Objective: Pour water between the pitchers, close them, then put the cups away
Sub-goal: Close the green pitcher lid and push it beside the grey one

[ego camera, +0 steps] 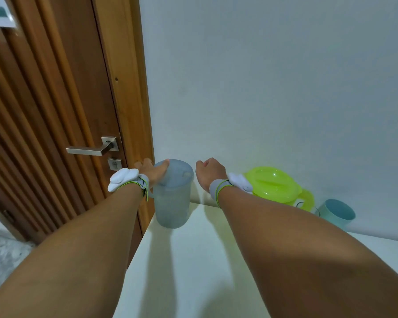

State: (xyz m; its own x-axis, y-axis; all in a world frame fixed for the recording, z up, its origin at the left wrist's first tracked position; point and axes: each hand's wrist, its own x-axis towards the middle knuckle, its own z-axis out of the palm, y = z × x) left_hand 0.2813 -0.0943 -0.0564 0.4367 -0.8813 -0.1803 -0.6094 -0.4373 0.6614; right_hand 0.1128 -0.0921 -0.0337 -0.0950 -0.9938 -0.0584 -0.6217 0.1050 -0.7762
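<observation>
Head view: the left hand [152,171] has the grey pitcher [171,198] at the desk's [193,260] back left corner. Its thumb is hooked over the lid [177,171] rim and its fingers curl round behind, where the handle must be, though that side is hidden. Whether the base sits on the desk or hangs just clear, I cannot tell. It's frosted, see-through plastic with the lid on, and the water level is hard to read. My guess: stiff, light when empty, a fair bit heavier with water, and those smooth walls could slip if wet, so take it by the handle, with a palm under the base for pouring. The right hand [210,172] hovers between the two pitchers, fingers curled in, holding nothing. The green pitcher [274,185] stands at the back edge by the wall, lid on, handle [307,198] pointing right, with the cup [336,213] just beyond it
</observation>
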